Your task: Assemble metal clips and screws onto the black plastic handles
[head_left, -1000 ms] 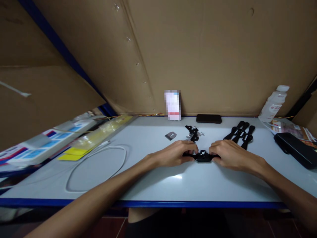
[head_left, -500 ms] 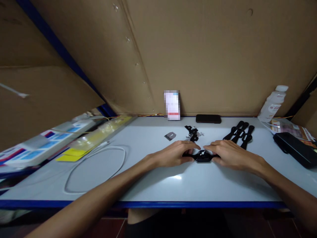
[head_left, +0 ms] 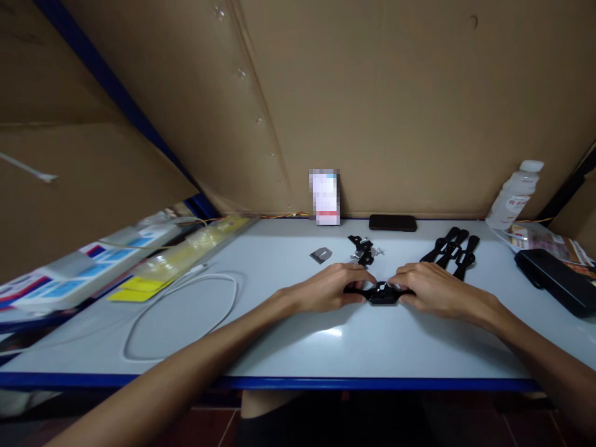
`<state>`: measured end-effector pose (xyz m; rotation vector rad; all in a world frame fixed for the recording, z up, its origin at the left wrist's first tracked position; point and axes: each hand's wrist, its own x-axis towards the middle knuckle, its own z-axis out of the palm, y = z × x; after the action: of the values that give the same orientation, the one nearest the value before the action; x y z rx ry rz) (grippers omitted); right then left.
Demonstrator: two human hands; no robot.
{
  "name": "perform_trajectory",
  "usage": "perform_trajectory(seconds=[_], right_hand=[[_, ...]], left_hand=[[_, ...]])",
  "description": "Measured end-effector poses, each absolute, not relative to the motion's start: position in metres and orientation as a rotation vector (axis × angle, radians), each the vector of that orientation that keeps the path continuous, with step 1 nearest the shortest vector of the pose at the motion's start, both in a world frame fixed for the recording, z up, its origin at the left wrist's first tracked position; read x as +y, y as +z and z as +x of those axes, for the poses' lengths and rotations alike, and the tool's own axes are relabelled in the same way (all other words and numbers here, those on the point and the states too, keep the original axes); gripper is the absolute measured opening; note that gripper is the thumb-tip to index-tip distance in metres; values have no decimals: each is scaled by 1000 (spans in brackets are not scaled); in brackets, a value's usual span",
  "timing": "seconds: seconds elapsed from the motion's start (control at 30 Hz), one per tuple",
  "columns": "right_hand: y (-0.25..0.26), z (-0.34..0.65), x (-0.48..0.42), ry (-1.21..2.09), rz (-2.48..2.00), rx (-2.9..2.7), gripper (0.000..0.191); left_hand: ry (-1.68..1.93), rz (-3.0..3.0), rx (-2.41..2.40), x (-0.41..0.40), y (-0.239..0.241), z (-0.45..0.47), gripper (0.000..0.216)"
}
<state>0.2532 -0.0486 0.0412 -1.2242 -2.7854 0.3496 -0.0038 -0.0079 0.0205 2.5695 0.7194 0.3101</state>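
Observation:
Just above the table, or resting on it, a black spokeshave (head_left: pixel 383 294) lies crosswise between my two hands. My left hand (head_left: pixel 333 288) is closed round its left handle, and my right hand (head_left: pixel 426 288) grips the right one, with fingertips near the silvery fitting in the middle. Beyond the hands is a small pile of black metal parts and silvery screws (head_left: pixel 365 249). Left of that pile lies a flat grey slotted blade (head_left: pixel 321 254). Several black spokeshave bodies (head_left: pixel 451 250) lie side by side past my right hand.
A lit phone (head_left: pixel 326 197) leans on the cardboard wall, with a dark phone (head_left: pixel 392 223) flat beside it. To the right stand a plastic bottle (head_left: pixel 514 195) and a black case (head_left: pixel 556 280). A white cable (head_left: pixel 181 285), yellow packets (head_left: pixel 139 288) and a long box (head_left: pixel 93 267) occupy the left.
The fingers of my right hand have shifted slightly at the spokeshave's middle. Both hands keep hold of it, and the other things stay where they were.

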Motion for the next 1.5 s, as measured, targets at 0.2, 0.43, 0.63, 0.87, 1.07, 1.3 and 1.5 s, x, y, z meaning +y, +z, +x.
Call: perform_trajectory(seconds=[0.2, 0.43, 0.63, 0.87, 1.07, 1.3, 1.5], right_hand=[[42, 253, -48, 355, -1218, -2792, 26], [43, 253, -48, 359, -1188, -2800, 28], [44, 253, -49, 374, -1182, -2777, 25], [43, 252, -49, 343, -1179, -2770, 27], [42, 252, -49, 302, -1194, -2767, 27], [40, 252, -49, 277, -1181, -2756, 25], [43, 251, -50, 303, -1206, -2772, 25]], left_hand=[[329, 2571, 686, -6, 18, -5, 30], [328, 2559, 715, -7, 19, -4, 31], [316, 2554, 734, -8, 20, -3, 33], [299, 2555, 754, -8, 19, -4, 29], [327, 2575, 722, -7, 17, -5, 11], [343, 2594, 658, -7, 19, -5, 9], [344, 2591, 665, -6, 18, -6, 10]])
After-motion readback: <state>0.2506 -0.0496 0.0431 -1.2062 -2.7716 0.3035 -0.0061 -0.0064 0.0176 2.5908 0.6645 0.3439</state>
